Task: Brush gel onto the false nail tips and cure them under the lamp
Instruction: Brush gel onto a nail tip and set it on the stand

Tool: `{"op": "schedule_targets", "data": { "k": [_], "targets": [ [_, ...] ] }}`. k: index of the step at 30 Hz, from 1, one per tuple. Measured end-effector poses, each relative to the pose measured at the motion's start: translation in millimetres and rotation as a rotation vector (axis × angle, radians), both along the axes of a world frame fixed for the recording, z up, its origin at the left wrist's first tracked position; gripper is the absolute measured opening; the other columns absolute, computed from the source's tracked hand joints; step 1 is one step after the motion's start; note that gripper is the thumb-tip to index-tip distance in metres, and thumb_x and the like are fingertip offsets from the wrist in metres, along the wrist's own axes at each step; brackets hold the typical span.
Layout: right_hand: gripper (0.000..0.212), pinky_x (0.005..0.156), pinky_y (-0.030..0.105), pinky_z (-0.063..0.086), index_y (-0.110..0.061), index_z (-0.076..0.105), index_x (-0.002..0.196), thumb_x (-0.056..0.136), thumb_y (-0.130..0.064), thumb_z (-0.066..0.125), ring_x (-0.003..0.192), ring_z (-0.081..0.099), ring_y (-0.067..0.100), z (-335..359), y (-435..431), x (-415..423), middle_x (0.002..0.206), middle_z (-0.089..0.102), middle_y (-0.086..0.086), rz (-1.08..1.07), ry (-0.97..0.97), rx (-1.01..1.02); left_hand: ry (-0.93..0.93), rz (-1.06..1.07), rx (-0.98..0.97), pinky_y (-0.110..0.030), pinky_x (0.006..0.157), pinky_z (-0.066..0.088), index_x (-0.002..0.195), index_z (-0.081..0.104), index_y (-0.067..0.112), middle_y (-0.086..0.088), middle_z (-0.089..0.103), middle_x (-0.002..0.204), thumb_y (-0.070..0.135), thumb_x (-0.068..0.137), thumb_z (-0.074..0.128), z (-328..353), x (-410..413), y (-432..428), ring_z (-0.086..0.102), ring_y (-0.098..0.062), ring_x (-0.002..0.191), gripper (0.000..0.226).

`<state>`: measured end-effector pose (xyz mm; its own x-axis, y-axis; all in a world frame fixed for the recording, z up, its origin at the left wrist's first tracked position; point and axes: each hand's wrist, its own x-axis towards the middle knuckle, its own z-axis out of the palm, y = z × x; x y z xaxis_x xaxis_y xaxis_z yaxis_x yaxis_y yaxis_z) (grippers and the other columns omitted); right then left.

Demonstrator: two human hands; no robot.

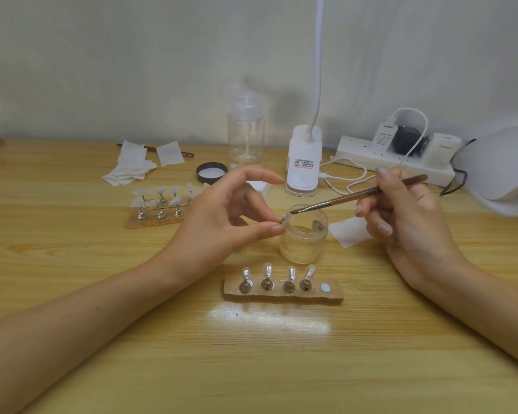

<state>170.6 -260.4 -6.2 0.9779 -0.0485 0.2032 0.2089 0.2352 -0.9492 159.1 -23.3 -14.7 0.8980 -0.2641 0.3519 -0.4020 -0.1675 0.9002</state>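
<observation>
My left hand (222,213) pinches a small metal peg carrying a clear false nail tip (285,218) above the rim of an open gel jar (304,234). A brown-handled brush (353,195) is gripped by my right hand (407,216), and its bristle end touches that nail tip. In front of the jar lies a wooden holder (283,291) with several nail tips standing on pegs and one bare magnet spot at its right end. The white curing lamp (503,171) sits at the far right of the table.
A second holder (159,210) with nail tips stands behind my left hand. Cotton wipes (132,165), a black jar lid (211,172), a clear pump bottle (245,135), a clip desk lamp (302,162), a power strip (395,158) and a wipe (349,231) occupy the back.
</observation>
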Motion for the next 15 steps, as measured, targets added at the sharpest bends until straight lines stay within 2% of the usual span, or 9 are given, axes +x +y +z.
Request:
{"op": "schedule_targets", "data": {
  "k": [6,11,15],
  "targets": [
    [0.028,0.041,0.017,0.027,-0.019,0.050,0.077,0.088,-0.043,0.057,0.036,0.036,0.007,0.3,2.2,-1.2,0.065,0.068,0.006,0.055,-0.016,-0.043,0.009,0.000,-0.003,-0.042,0.082,0.059,0.124,0.062,0.021,0.001,0.072,0.079,0.023,0.072,0.081,0.0,0.4,-0.2,0.073,-0.014,0.085,0.055],
    [0.025,0.040,0.015,0.030,-0.017,0.045,0.077,0.095,-0.033,0.054,0.035,0.035,0.007,-0.6,-1.0,0.8,0.059,0.065,0.005,-0.007,0.011,-0.020,0.014,0.006,0.002,-0.044,0.082,0.059,0.124,0.062,0.021,0.002,0.071,0.078,0.020,0.073,0.081,0.2,0.3,-0.5,0.073,-0.014,0.082,0.054],
    [0.027,0.040,0.018,0.026,-0.017,0.045,0.079,0.091,-0.040,0.055,0.036,0.036,0.008,-0.3,1.5,0.3,0.065,0.069,0.006,0.064,-0.038,-0.025,0.021,0.004,-0.003,-0.043,0.082,0.059,0.123,0.062,0.020,0.001,0.071,0.078,0.020,0.072,0.081,0.5,-0.2,-0.5,0.073,-0.014,0.083,0.054]
  ]
}}
